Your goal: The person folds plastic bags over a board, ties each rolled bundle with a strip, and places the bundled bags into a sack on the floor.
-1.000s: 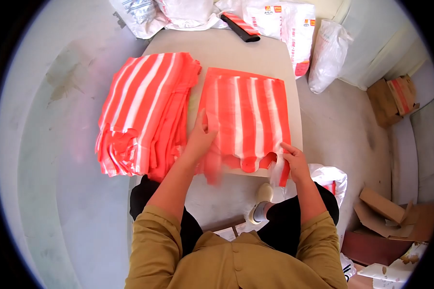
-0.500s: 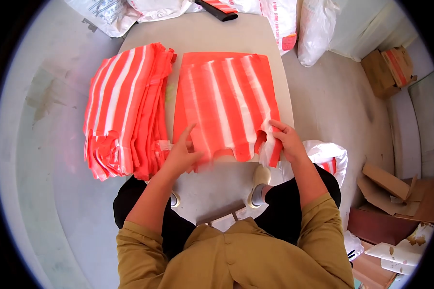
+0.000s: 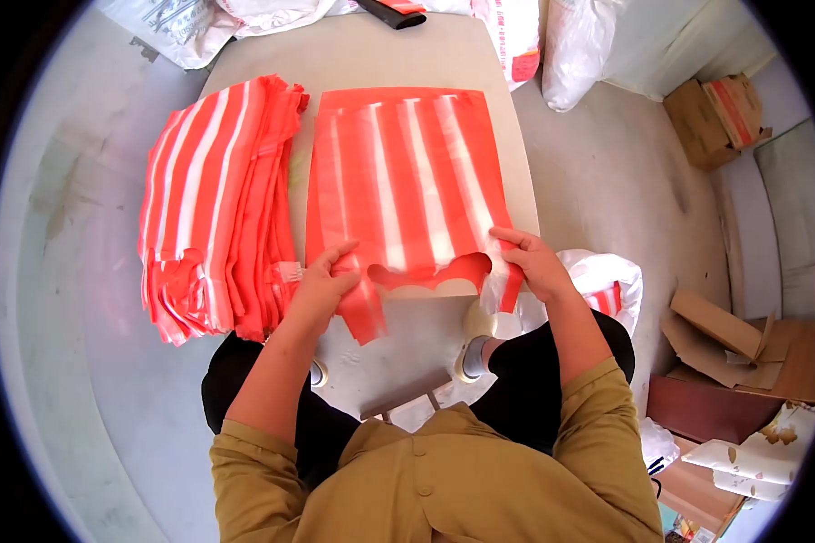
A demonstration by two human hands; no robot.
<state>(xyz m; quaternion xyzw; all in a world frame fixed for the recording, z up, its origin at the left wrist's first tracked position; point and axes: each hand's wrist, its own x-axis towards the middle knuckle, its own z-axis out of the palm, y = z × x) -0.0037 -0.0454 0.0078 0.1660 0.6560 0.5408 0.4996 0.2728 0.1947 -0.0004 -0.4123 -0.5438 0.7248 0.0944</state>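
Note:
A red-and-white striped plastic carrier bag [image 3: 406, 195] lies flat on the table in front of me, its cut-out handle end towards me and overhanging the near edge. My left hand [image 3: 324, 282] pinches its left handle, with fingers closed on the plastic. On the other side, my right hand [image 3: 534, 264] holds the right handle between thumb and fingers. Whether more bags lie beneath this one I cannot tell. To the left rests a thick, folded-over pile of the same striped bags [image 3: 210, 172], its handle ends drooping past the table's edge.
The pale table [image 3: 335, 54] has white printed sacks [image 3: 172, 29] behind it. A dark-ended striped item [image 3: 395, 14] lies at its far edge. By my right knee stands a white sack [image 3: 627, 281] with striped plastic inside. Cardboard boxes [image 3: 720, 348] are on the right.
My left hand has closed on the left handle. The bag's handle end is now spread, showing the curved cut-out between the handles. The view has shifted slightly.

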